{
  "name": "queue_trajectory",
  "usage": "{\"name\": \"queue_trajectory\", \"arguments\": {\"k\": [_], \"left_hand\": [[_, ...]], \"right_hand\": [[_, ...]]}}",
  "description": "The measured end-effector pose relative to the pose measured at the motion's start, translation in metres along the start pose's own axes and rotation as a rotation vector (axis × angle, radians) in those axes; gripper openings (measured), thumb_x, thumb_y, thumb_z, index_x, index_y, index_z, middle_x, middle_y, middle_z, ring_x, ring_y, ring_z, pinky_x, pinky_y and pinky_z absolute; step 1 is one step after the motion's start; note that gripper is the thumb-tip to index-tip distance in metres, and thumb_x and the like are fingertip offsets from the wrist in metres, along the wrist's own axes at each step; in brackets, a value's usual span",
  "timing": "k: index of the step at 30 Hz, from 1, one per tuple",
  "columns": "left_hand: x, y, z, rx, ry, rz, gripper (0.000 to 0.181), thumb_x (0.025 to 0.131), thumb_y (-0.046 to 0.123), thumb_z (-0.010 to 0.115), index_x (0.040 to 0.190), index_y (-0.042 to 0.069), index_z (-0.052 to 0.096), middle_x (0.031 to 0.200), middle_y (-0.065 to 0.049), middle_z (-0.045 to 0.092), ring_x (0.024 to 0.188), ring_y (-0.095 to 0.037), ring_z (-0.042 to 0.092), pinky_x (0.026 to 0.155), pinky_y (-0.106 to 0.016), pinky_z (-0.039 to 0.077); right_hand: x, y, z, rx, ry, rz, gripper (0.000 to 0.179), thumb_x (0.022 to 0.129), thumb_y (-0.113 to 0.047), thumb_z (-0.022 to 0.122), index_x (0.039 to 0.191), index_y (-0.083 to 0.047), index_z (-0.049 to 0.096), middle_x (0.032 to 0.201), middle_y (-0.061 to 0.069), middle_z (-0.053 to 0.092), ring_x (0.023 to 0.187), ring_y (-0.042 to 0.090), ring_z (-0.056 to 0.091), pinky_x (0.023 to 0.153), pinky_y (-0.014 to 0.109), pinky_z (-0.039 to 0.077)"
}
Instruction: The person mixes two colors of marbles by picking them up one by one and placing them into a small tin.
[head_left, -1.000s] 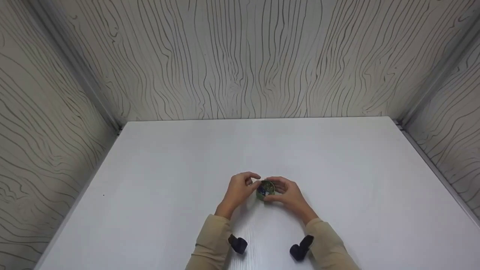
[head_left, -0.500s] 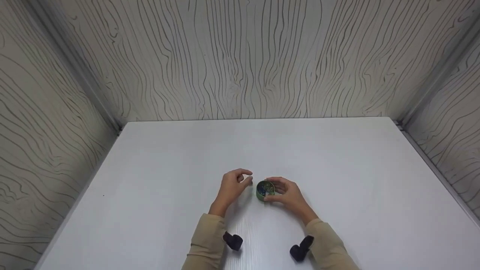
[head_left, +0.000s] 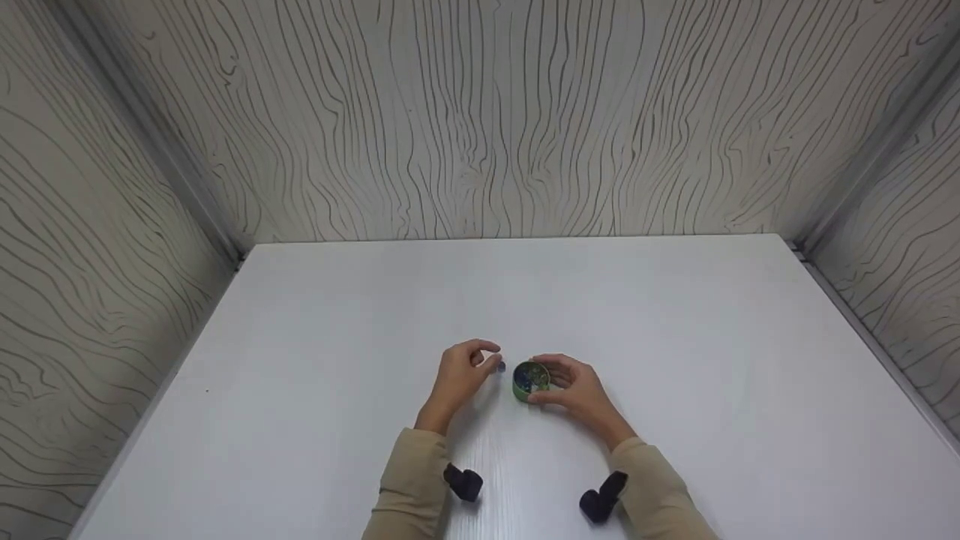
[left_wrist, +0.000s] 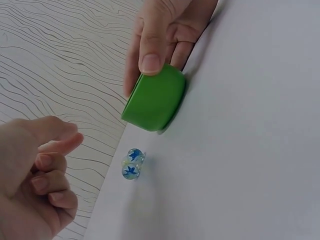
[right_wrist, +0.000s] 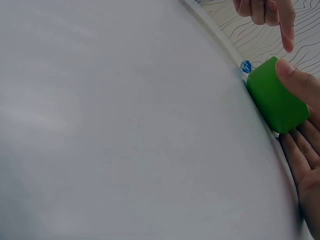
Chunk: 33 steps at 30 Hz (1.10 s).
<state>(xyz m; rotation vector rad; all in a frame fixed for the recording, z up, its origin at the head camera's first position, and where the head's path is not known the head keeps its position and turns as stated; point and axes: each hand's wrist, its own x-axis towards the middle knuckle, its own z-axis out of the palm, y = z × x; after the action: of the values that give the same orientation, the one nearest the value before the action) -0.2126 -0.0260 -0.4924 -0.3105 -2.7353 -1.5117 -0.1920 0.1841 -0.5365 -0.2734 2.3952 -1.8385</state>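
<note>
A small round green bowl [head_left: 519,393] stands upright on the white table, with dark blue and glinting pieces inside that are too small to tell apart. My right hand [head_left: 581,390] grips its right side, thumb at the near side and fingers behind. To the left of the bowl, clear marbles [left_wrist: 132,164] with blue star-like swirls rest on the table, touching or nearly so. Close beside them is my left hand [head_left: 459,375], holding nothing; in the left wrist view its thumb and index finger reach forward while the other fingers bend loosely. One marble [right_wrist: 246,66] shows in the right wrist view.
The white table [head_left: 337,322] runs back to a wood-grain patterned wall [head_left: 480,120]; similar walls rise at left and right. Black wrist cameras [head_left: 463,484] jut inward from both beige sleeves [head_left: 412,480].
My left hand has drawn back leftward from the bowl's rim. Marbles beside its fingertips have come into sight on the table. My right hand and the bowl have stayed put.
</note>
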Motion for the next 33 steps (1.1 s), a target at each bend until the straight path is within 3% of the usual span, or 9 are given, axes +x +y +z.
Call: {"name": "queue_trajectory", "arguments": {"k": [20,33], "left_hand": [[0.004,-0.012,0.0,-0.005,0.008,0.0,0.018,0.088,0.012,0.066,0.101,0.0,0.071,0.062,0.006,0.034,0.058,-0.009,0.032,0.056,-0.017,0.027],[0.005,-0.024,0.006,-0.042,-0.007,-0.129,0.017,0.089,0.011,0.065,0.102,0.002,0.071,0.068,0.003,0.04,0.066,-0.011,0.04,0.059,-0.019,0.033]], "right_hand": [[0.001,-0.001,0.001,0.012,0.008,0.015,0.064,0.073,-0.017,0.083,0.128,-0.001,0.056,0.133,0.021,0.059,0.129,0.035,0.054,0.106,0.036,0.045],[0.001,-0.001,0.001,0.001,0.019,0.026,0.065,0.071,-0.018,0.084,0.128,-0.001,0.057,0.133,0.02,0.059,0.128,0.034,0.055,0.106,0.035,0.045]]}}
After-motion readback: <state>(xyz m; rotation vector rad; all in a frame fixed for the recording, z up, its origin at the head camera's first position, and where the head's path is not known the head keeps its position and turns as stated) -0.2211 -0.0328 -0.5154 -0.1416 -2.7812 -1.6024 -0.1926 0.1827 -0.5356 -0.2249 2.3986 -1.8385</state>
